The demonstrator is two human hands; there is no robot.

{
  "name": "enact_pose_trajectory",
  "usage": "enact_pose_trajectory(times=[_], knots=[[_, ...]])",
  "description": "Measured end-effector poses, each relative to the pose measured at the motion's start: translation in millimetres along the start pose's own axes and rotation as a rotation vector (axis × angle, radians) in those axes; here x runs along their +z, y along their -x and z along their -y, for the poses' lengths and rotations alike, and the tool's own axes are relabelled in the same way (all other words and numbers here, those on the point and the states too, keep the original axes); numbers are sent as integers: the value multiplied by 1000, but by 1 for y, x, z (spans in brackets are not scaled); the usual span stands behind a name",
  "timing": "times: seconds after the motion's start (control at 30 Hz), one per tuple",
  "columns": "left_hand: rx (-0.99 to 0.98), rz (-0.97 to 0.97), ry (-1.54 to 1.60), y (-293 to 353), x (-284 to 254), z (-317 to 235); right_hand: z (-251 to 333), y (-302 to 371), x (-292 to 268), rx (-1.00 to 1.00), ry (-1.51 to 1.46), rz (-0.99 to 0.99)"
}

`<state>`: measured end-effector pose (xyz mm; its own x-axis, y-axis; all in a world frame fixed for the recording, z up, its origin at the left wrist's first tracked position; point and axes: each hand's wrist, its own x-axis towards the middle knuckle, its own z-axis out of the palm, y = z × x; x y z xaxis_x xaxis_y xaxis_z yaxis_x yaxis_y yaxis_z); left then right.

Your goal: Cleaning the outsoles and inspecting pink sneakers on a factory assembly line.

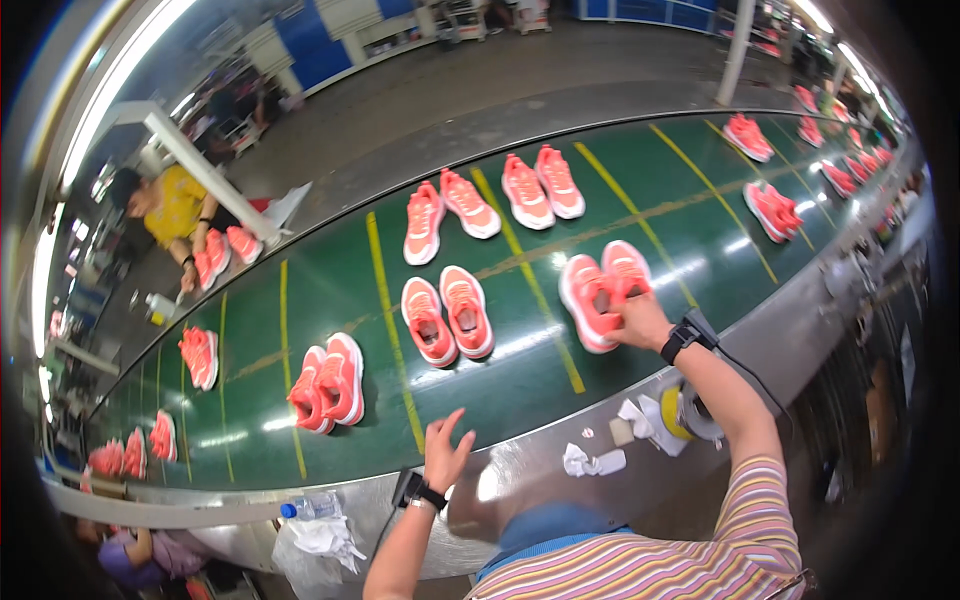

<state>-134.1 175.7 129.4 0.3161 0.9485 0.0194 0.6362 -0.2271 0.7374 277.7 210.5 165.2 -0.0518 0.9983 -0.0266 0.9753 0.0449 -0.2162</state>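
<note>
On the green conveyor belt (pixel 520 390), my right hand (pixel 640 322) reaches forward and is closed at the heels of a pair of coral sneakers (pixel 582 300) with white soles. The pair stands side by side, toes pointing away from me; part of the heels is hidden by my fingers. My left hand (pixel 447 448) hovers over the belt's near edge, fingers apart and holding nothing. Beyond it, another pair of coral sneakers (pixel 430 325) rests in the middle of the belt. Each of my wrists wears a black strap with a small device attached.
Along the belt's far side stand more sneakers (pixel 424 225). Another pair (pixel 340 380) lies to the left. White crumpled paper (pixel 595 460) and a yellow tape roll (pixel 676 412) lie on the metal ledge (pixel 545 450). A blue-capped bottle (pixel 310 507) is at lower left. A person in yellow (pixel 178 208) handles sneakers at far left.
</note>
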Motion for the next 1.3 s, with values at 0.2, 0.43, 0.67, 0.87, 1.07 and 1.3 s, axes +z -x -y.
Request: enact_pose_trajectory(times=[0.2,0.43,0.67,0.87,1.07,1.3], knots=[[27,35,-571,-120,10,-18,-56,-14,42,318,-56,143],[-31,256,-890,-174,15,20,86,68,-131,-246,-1045,-791],[166,299,-609,-36,-48,-15,194,146,-194,-849,-1429,-912],[162,344,-562,123,-64,4,277,182,-196,-549,-1552,-723],[94,441,-580,202,-48,10,313,197,-166,-775,-1572,-586],[-210,-89,82,244,-65,32,288,217,53,388,-1122,210]])
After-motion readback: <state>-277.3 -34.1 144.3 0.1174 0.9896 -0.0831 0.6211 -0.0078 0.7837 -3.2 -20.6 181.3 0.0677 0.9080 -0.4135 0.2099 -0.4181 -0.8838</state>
